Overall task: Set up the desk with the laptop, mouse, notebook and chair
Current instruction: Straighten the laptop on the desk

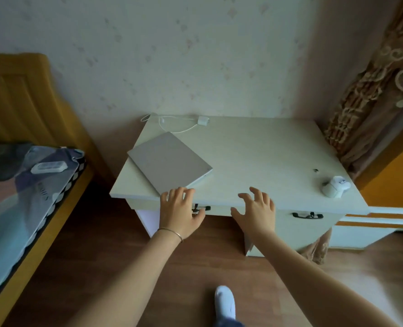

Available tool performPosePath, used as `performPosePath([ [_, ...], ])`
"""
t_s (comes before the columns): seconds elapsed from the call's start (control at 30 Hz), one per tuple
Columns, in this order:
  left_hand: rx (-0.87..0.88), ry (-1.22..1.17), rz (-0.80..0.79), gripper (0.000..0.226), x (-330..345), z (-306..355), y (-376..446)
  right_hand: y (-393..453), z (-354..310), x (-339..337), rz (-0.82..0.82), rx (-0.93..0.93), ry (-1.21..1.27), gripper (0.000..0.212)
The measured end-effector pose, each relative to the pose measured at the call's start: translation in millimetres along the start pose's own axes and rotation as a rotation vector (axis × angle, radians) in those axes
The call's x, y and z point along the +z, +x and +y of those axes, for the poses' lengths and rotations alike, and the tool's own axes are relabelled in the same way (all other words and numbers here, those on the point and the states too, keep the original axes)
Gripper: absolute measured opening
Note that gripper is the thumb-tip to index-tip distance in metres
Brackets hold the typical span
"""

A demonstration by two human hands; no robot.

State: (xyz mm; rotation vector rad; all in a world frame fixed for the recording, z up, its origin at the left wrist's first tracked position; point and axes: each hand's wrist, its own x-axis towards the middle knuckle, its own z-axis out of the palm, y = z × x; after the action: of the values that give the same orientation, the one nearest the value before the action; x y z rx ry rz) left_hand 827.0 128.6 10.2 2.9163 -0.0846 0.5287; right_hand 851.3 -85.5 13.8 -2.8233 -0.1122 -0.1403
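The closed laptop (169, 161) lies skewed on the desk (254, 161) near its left front corner. The left hand (180, 212) hovers at its near corner, fingers spread, holding nothing — the right hand (257, 212) likewise spread, at the desk's front edge. A white mouse (336, 186) sits far right.

Counter (254, 149): off-white top, faint speckle; black drawer handles (307, 215) on its front. Laptop (169, 159) on the counter's left part: plain matte silver-grey lid. White cable and charger (203, 120) at the counter's back edge. Mouse (335, 186) at the counter's right end: white with grey. Wall (195, 55) behind the counter: pale cream, scattered pinkish motifs. Curtain (370, 95) right of the counter: brown with cream scrollwork. Headboard (18, 97) left of the counter: mustard yellow. Floor (101, 256) below the counter: reddish-brown wood grain. Thin gold-toned bracelet (171, 232) on the left wrist.
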Motion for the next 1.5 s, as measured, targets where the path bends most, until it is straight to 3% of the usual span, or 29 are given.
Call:
performPosePath([
  [0.4, -0.247, 0.02, -0.172, 0.054, 71, -97, 137, 195, -47, 85, -0.144, -0.086, 0.083, 0.053],
  [0.63, -0.383, 0.052, -0.28, 0.058, 95, -150, 169, 223, -69, 124, -0.291, -0.046, 0.159, 0.059],
  [0.83, -0.416, -0.011, -0.417, 0.072, 120, -195, 215, 217, -85, 158, -0.325, 0.082, 0.206, 0.074],
  [1.07, -0.272, 0.048, -0.504, 0.08, 156, -270, 262, 202, -121, 196, -0.289, 0.221, 0.224, 0.096],
  [1.23, -0.17, 0.045, -0.523, 0.09, 183, -316, 295, 192, -146, 216, -0.154, 0.316, 0.186, 0.099],
  [1.5, -0.15, -0.029, -0.54, 0.096, 199, -327, 310, 185, -168, 242, -0.069, 0.37, 0.279, 0.113],
])
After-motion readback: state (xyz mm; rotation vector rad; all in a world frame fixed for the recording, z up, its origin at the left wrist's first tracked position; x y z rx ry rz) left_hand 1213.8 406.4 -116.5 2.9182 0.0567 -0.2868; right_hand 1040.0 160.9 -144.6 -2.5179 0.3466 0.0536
